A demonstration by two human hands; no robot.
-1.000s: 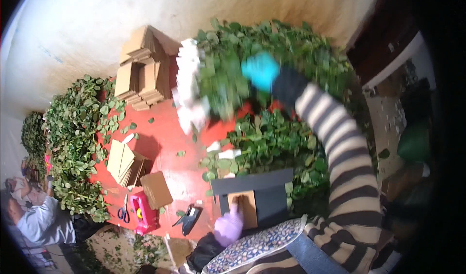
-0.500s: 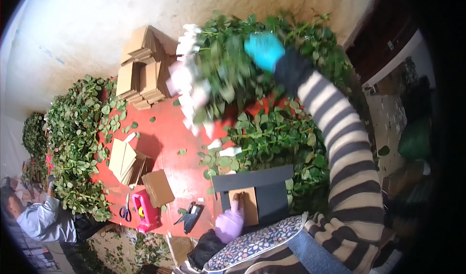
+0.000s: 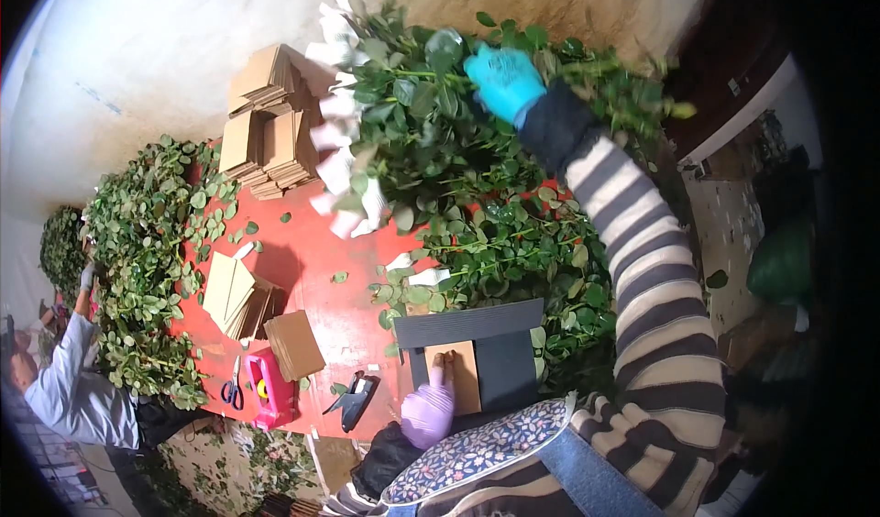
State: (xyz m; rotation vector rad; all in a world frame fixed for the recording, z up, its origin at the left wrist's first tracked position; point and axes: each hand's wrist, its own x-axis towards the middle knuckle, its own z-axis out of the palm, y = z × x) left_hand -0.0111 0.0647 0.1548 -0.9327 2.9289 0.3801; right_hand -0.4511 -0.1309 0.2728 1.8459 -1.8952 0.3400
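My right hand (image 3: 506, 84), in a teal glove, is closed on a leafy stem (image 3: 417, 74) over a big heap of leafy stems (image 3: 440, 141) at the back of the table. White and pale pink paper sleeves (image 3: 337, 170) cover the heap's left ends. My left hand (image 3: 428, 412) wears a lilac glove with bare fingertips showing. Its fingers lie stretched out on a brown cardboard piece (image 3: 465, 379), which rests on a dark grey board (image 3: 509, 366) with a raised far strip. More leafy stems (image 3: 513, 242) lie just beyond this board.
On the red table (image 3: 321, 334) are cardboard stacks (image 3: 243, 146), pale card sheets (image 3: 229, 292), a brown card stack (image 3: 295, 345), scissors (image 3: 233, 389), a pink tape dispenser (image 3: 268, 389) and a black stapler (image 3: 353, 401). Another person (image 3: 78, 402) works at a leafy pile (image 3: 142, 269) on the left.
The sleeved ends by my right hand have shifted left and upward, and their blur has lessened. My left hand stays on the cardboard. The other person's arm has reached up toward the leaves.
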